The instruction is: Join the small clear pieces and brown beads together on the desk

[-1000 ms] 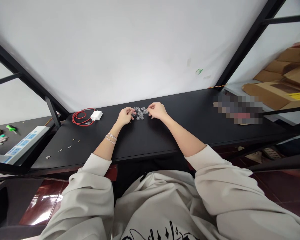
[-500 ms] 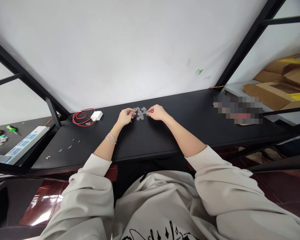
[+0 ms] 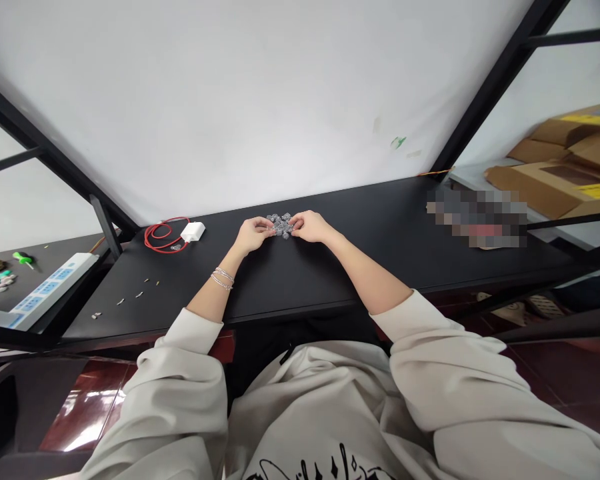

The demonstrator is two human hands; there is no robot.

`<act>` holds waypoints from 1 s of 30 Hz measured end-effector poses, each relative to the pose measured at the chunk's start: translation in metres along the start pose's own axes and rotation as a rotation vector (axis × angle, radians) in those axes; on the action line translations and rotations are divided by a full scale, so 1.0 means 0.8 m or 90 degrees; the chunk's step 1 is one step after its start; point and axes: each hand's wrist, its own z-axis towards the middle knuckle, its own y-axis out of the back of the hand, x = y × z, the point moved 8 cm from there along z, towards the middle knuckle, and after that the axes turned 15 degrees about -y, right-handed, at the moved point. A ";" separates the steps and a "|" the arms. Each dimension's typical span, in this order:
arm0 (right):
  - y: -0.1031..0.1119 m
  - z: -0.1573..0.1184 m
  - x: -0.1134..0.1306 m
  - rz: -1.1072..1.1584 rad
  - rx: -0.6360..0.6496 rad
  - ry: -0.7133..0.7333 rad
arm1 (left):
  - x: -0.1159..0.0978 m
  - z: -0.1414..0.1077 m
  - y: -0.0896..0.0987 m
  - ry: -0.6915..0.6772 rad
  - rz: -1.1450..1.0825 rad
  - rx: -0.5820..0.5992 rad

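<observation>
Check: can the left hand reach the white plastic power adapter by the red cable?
Likely yes: the left hand rests close to the white plastic power adapter on the black tabletop, and nothing visible stands between them.

**Black tabletop (image 3: 360,267) standing against a white wall**

A plain white wall (image 3: 230,100) is rising directly behind the tabletop, with a few small marks showing toward its right side. Black metal frame bars (image 3: 500,80) are running up past both of the tabletop's far corners. Off its left end, a lower dark table (image 3: 55,250) is sitting beyond a slim black post. Off its right end, cardboard boxes (image 3: 545,177) are resting on a white shelf (image 3: 475,175). Below its front edge, glossy dark red floor tiles (image 3: 80,413) are catching a bright streak of reflected light (image 3: 83,433).
</observation>
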 end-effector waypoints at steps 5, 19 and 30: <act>-0.001 -0.001 0.002 -0.005 0.005 0.008 | -0.004 0.003 0.003 -0.035 0.074 0.010; 0.002 0.008 -0.009 0.013 -0.065 -0.023 | -0.003 0.005 0.000 -0.064 0.136 0.039; 0.000 -0.002 0.000 -0.022 -0.046 -0.020 | -0.004 0.008 0.002 -0.057 0.148 0.033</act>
